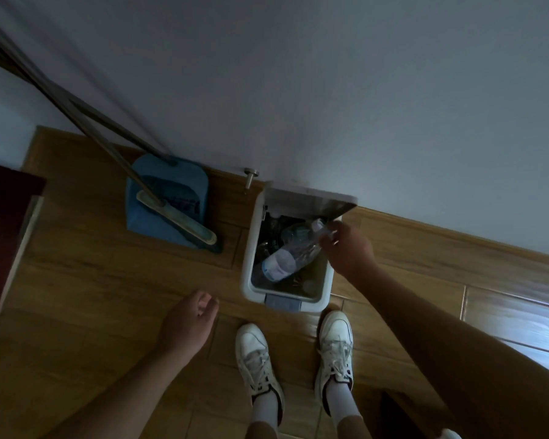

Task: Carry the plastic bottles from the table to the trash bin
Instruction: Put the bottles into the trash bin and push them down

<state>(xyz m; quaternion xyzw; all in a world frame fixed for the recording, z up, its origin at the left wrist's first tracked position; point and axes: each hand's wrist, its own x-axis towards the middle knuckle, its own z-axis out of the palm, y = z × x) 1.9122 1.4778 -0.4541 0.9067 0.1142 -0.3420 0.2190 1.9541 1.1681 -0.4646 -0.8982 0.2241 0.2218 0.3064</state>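
Now the right grip (346,248) pinches the bottle (286,258) by its neck, base pointing into the open bin (250,248), seemingly for a clean drop; left grip (187,324) hangs loose, empty.

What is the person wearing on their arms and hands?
Nothing that I can see. The left hand and the right hand are bare, with no gloves, rings or watch visible in the dim light. The left forearm and right forearm are bare too; no sleeve reaches into view.
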